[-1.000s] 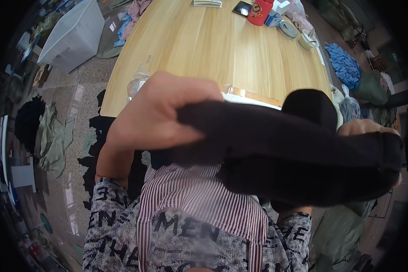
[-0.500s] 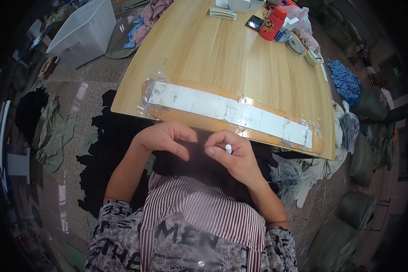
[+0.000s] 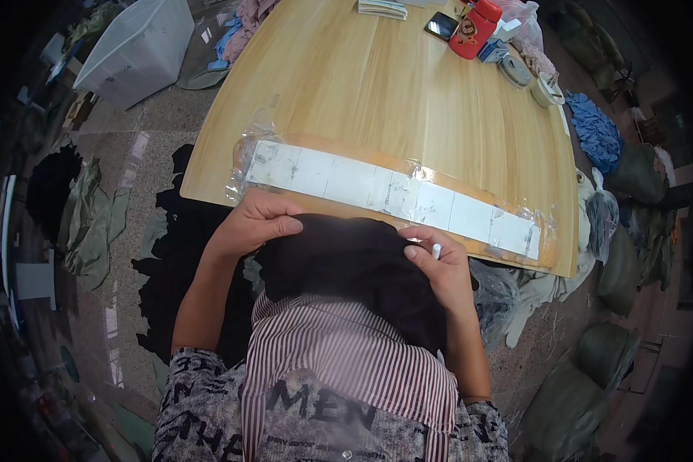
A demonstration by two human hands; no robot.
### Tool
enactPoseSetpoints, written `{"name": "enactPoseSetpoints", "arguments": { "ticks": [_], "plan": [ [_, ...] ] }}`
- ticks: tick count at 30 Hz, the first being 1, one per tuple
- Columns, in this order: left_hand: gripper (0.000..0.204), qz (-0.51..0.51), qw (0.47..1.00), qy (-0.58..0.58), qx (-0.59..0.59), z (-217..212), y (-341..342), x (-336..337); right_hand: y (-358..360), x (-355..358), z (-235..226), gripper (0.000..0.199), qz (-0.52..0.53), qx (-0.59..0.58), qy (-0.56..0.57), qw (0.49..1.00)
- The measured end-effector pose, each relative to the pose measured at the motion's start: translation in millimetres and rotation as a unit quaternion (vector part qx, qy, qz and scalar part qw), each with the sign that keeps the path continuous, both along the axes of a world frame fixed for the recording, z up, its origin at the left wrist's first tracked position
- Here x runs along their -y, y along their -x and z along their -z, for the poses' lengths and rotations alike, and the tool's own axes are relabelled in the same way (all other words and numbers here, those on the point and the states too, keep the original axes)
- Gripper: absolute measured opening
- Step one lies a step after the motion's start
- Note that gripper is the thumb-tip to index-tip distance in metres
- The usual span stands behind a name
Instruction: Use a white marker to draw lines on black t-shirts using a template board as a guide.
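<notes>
A piece of black cloth is stretched between my two hands, in front of my striped apron and at the near edge of the table. My left hand pinches its upper left corner between thumb and fingers. Its upper right part is pinched by my right hand. A white stick-like thing, perhaps a pen or chalk, pokes up from among the right fingers; most of it is hidden. Just beyond the cloth, a long white marked strip is taped to the table.
The wooden table carries a red bottle, a phone, a tape roll and a small tub. A white bin stands at the far left. Black cloth and blue cloth lie in heaps beside the table.
My hands have moved apart, the right one going further right. The black cloth, earlier low between them, is now raised and spread out. The white stick stays in my right hand.
</notes>
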State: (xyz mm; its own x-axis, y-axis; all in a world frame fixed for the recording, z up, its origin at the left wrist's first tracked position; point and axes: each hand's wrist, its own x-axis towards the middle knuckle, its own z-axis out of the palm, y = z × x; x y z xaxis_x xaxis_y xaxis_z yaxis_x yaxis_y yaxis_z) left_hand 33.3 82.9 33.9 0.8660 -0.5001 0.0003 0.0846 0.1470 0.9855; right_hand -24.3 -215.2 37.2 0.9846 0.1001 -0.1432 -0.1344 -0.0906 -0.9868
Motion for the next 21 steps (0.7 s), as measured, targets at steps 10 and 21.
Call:
{"name": "enactPoseSetpoints", "arguments": {
  "ticks": [10, 21],
  "plan": [
    [0.018, 0.067, 0.967, -0.213, 0.123, 8.9, -25.8, -22.5, -14.8, 10.7, 20.3, 0.009, 0.078, -0.003, 0.026, 0.997],
    [0.014, 0.097, 0.981, -0.159, 0.058, 19.6, -35.5, -39.2, -23.8, -0.4, 35.9, 0.008, 0.004, 0.003, 0.02, 1.0]
  ]
}}
